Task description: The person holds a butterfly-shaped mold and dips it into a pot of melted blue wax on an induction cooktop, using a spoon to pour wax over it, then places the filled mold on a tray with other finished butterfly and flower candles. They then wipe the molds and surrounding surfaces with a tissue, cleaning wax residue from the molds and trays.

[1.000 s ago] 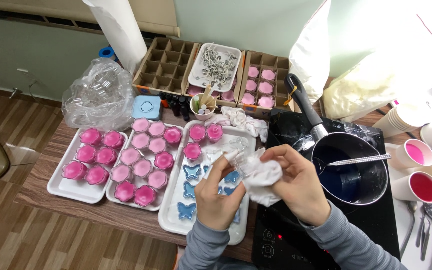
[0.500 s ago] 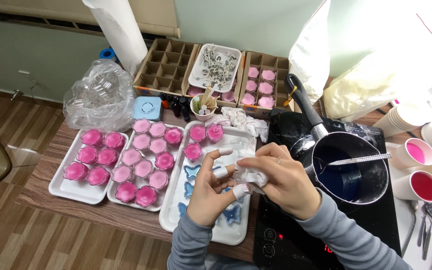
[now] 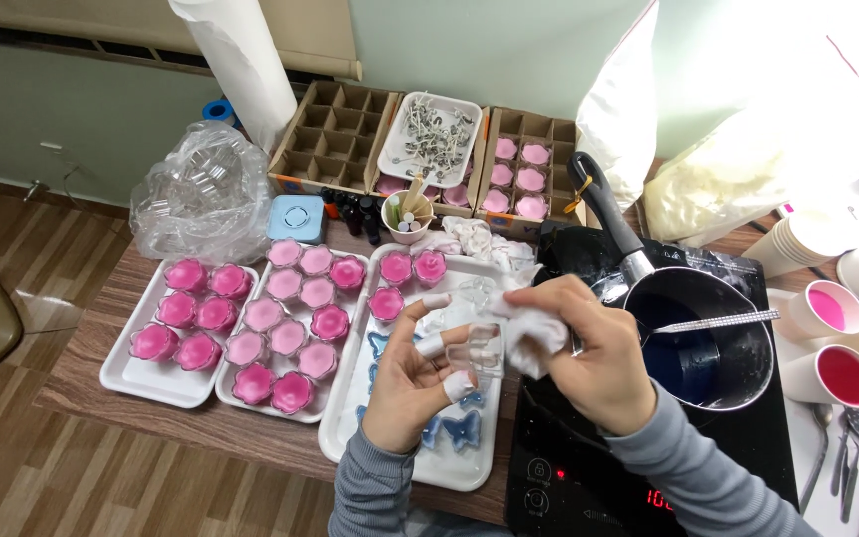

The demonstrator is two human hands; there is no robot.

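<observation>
Left hand (image 3: 412,378) grips 1 clear mould (image 3: 476,343) at frame centre; right hand (image 3: 589,363) pinches a white tissue (image 3: 527,333) against it; a slip risks dropping it onto the blue butterflies (image 3: 464,430) below.

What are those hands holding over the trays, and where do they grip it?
The left hand pinches a small clear mould by its lower left edge; the right hand holds a crumpled white tissue bunched in its fingers against it.
</observation>
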